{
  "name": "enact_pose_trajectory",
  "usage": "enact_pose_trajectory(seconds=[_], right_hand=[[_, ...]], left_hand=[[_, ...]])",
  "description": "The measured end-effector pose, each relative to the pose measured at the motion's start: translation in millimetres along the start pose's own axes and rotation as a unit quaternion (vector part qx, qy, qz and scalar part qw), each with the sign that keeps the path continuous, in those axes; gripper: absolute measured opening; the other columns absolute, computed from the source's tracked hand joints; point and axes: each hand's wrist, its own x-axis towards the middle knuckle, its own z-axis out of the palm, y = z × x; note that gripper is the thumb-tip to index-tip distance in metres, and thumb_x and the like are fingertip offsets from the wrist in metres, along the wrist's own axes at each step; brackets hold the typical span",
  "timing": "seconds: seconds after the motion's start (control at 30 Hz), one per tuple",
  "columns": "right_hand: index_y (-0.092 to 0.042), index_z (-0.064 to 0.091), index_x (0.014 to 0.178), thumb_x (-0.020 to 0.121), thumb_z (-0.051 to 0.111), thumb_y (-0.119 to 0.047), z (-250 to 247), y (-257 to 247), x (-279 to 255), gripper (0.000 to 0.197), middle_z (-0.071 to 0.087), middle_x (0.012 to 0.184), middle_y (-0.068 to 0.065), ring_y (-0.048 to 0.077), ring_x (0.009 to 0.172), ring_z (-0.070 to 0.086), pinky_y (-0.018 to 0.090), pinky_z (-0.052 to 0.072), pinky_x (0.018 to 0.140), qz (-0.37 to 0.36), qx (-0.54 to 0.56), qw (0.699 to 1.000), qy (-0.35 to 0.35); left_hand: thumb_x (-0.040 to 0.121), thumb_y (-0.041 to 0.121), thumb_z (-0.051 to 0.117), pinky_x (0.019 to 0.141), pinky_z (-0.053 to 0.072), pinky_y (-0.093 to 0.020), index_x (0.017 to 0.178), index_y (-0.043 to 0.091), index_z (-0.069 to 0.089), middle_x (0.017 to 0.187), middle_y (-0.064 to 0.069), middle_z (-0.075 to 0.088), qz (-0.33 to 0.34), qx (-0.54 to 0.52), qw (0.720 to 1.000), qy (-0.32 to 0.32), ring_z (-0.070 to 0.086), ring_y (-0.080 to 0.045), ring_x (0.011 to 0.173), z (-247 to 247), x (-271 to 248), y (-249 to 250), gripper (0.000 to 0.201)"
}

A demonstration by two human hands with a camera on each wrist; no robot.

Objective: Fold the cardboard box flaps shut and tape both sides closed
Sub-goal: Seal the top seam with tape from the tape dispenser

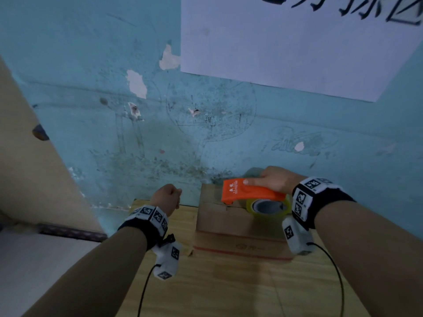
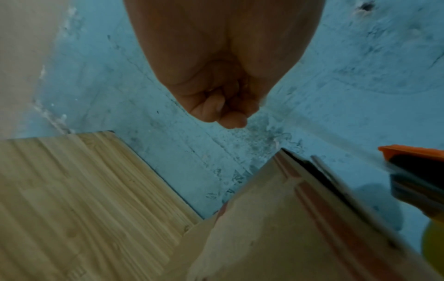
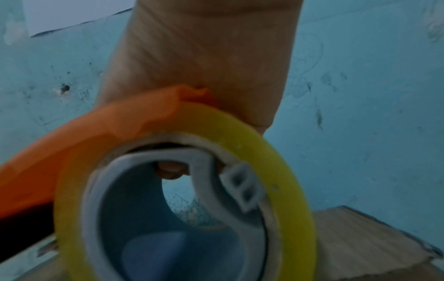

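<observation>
Cardboard box sits far-right on the wooden table; right hand grips the orange tape dispenser over it, left hand fisted, empty, off box: unbraced box may slide, skewing tape.

Orange tape dispenser; yellow tape roll — brown box; turquoise wall.

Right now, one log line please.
right hand: grips tape dispenser over cardboard box | left hand: fist, empty | flaps folded
</observation>
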Motion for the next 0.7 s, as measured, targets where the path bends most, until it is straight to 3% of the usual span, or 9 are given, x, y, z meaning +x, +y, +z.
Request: enact_pose_trajectory(seconds=[0.13, 0.53, 0.63, 0.7], right_hand=[[-0.026, 0.052, 0.065, 0.083, 0.044, -0.071, 4.0, 6.8, 1.7, 0.049, 0.056, 0.068, -0.001, 0.013, 0.062, 0.054, 0.023, 0.037, 0.058, 0.009, -0.016, 1.000, -0.005], [-0.025, 0.053, 0.061, 0.081, 0.042, -0.075, 14.8, 3.7, 11.6, 0.055, 0.055, 0.064, -0.002, 0.013, 0.061, 0.054, 0.026, 0.038, 0.061, 0.023, -0.050, 0.999, -0.002], [-0.028, 0.050, 0.060, 0.082, 0.043, -0.073, 14.9, 4.0, 11.7, 0.051, 0.054, 0.064, -0.003, 0.012, 0.060, 0.053, 0.027, 0.038, 0.062, 0.021, -0.054, 0.998, 0.006], [-0.026, 0.054, 0.062, 0.080, 0.041, -0.077, 16.0, 5.8, 14.4, 0.055, 0.057, 0.066, -0.001, 0.014, 0.063, 0.056, 0.027, 0.040, 0.064, 0.026, -0.063, 0.998, 0.004]], left_hand=[[0.102, 0.026, 0.039, 0.050, 0.030, -0.021, 0.077, 0.006, 0.050, 0.065, -0.002, 0.054, -0.020, 0.016, 1.000, 0.011, 0.046, -0.013, 0.057, -2.0, -5.9, -9.3, 0.034], [0.102, 0.025, 0.040, 0.050, 0.033, -0.024, 0.069, 0.007, 0.046, 0.064, -0.006, 0.052, -0.081, -0.016, 0.997, 0.001, 0.049, -0.015, 0.057, 27.4, 9.0, -30.0, 0.038], [0.102, 0.023, 0.040, 0.058, 0.042, -0.028, 0.088, 0.001, 0.054, 0.070, -0.007, 0.052, -0.090, 0.001, 0.996, -0.027, 0.055, -0.020, 0.064, 32.1, 12.0, -29.3, 0.030], [0.101, 0.025, 0.041, 0.075, 0.049, -0.040, 0.101, -0.005, 0.059, 0.075, -0.010, 0.054, -0.092, 0.002, 0.995, -0.040, 0.064, -0.035, 0.086, 36.5, 14.4, -30.9, 0.035]])
